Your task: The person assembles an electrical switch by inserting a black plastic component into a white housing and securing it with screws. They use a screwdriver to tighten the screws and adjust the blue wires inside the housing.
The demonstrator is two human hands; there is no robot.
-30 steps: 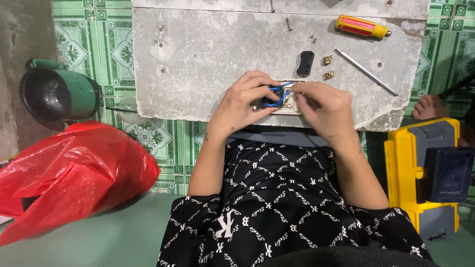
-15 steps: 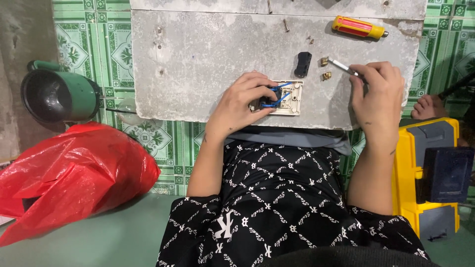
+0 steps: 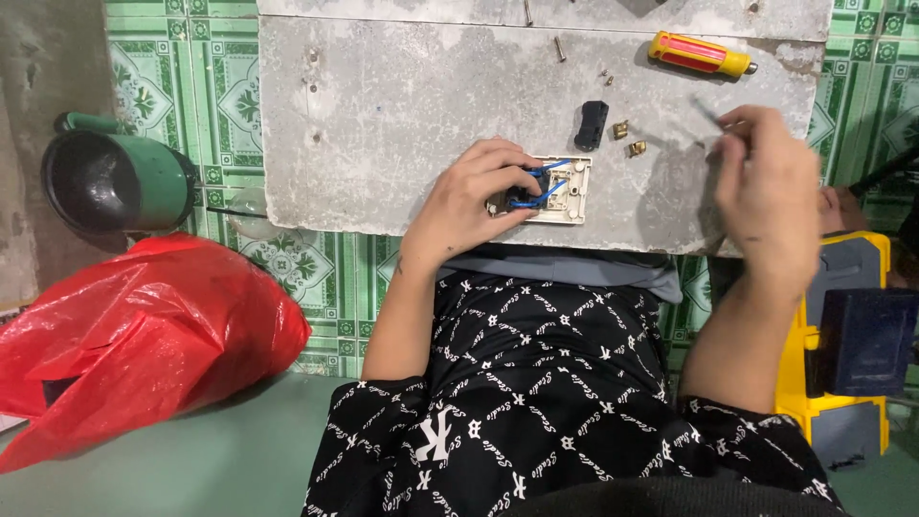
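Head view only: concrete slab (image 3: 383, 115) lies across the person's lap and serves as the bench. Near the slab's near edge sits a white switch plate (image 3: 565, 191), back side up, with blue wires (image 3: 536, 187) looping out of it. The left hand (image 3: 474, 196) is closed on the plate's left end, fingers curled over the wires and a dark part under them. The right hand (image 3: 766, 187) is raised over the slab's right end, well apart from the plate, fingers pinched on a thin metal rod (image 3: 710, 113) that shows blurred above the knuckles. Just beyond the plate lie a small black block (image 3: 592, 123) and two brass bits (image 3: 629, 139). Farther along, at the slab's far right corner, rests a yellow and red screwdriver (image 3: 699, 53), with a loose screw (image 3: 560, 48) to its left. Off the slab's left end stands a green pot (image 3: 120, 182) on the green patterned tiles, and a red plastic bag (image 3: 144, 330) lies nearer the person. Off the slab's right end, beyond the right forearm, sits a yellow case (image 3: 842, 345) with a dark block on it.
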